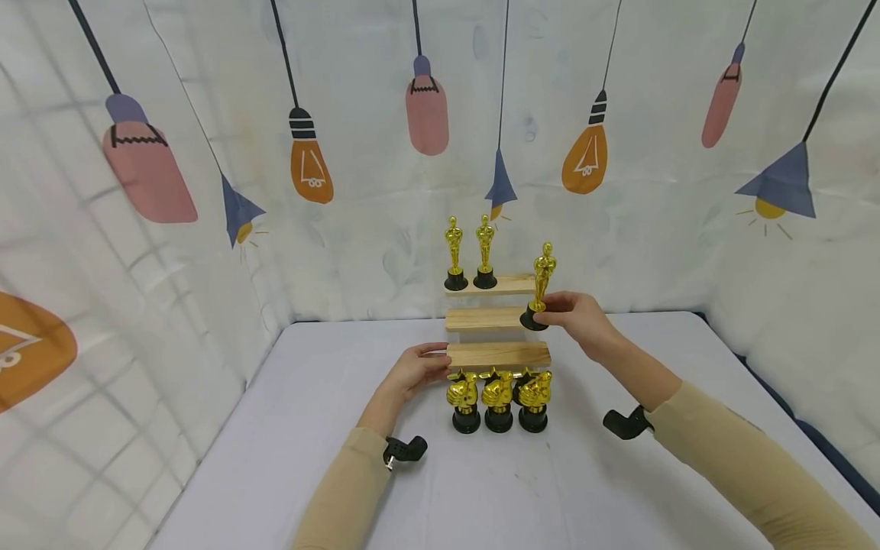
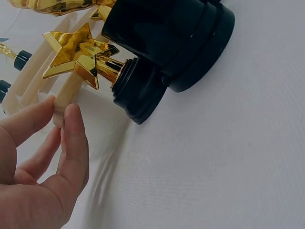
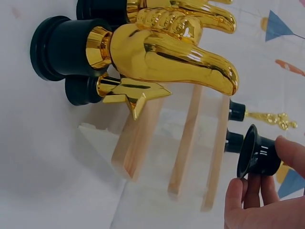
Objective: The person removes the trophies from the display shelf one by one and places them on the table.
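Observation:
My right hand (image 1: 583, 324) grips a gold figurine trophy (image 1: 544, 269) by its black base, holding it upright by the right end of a stepped wooden shelf. In the right wrist view the hollow underside of that base (image 3: 259, 155) shows between thumb and fingers. With thumb and fingers, my left hand (image 1: 416, 368) pinches the left end of the shelf's lowest board (image 1: 498, 354). Two similar figurine trophies, one of them the left one (image 1: 454, 248), stand on the top board (image 1: 505, 286). The middle board (image 1: 484, 319) bears nothing.
In front of the shelf, gold thumbs-up trophies (image 1: 498, 393) stand in a row on the white-covered table (image 1: 481, 496). Gold star trophies (image 2: 76, 53) stand close behind them. A cloth wall (image 1: 385, 252) printed with lamps rises behind the table.

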A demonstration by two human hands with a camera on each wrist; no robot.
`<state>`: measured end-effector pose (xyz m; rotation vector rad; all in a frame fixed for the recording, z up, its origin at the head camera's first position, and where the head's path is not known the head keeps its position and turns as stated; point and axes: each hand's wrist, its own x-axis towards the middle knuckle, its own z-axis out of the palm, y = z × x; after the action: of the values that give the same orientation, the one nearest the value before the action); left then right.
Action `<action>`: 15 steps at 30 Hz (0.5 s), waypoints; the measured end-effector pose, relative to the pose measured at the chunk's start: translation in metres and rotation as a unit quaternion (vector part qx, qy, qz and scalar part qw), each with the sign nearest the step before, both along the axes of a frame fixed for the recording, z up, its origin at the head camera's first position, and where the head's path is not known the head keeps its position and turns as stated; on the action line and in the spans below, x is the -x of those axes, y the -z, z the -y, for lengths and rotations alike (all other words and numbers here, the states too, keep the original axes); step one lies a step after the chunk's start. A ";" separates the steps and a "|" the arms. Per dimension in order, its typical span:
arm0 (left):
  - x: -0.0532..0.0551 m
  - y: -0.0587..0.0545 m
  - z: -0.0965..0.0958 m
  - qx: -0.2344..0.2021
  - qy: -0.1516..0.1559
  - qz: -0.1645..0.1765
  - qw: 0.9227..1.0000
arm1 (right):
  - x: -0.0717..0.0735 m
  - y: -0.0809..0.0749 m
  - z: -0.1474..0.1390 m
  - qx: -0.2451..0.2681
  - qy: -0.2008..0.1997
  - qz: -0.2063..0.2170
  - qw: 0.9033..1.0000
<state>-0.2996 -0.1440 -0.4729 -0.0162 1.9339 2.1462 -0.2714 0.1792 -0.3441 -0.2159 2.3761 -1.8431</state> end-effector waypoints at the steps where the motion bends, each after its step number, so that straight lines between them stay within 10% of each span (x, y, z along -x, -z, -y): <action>1: 0.000 0.001 0.000 -0.001 -0.001 0.002 1.000 | -0.001 0.001 0.000 -0.001 -0.001 0.001 1.000; 15: 0.001 0.001 -0.001 -0.006 0.000 -0.004 1.000 | -0.021 0.015 -0.009 -0.017 0.000 0.001 1.000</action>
<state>-0.3001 -0.1433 -0.4738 -0.0040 1.9242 2.1617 -0.2501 0.1877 -0.3589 -0.2122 2.4035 -1.8017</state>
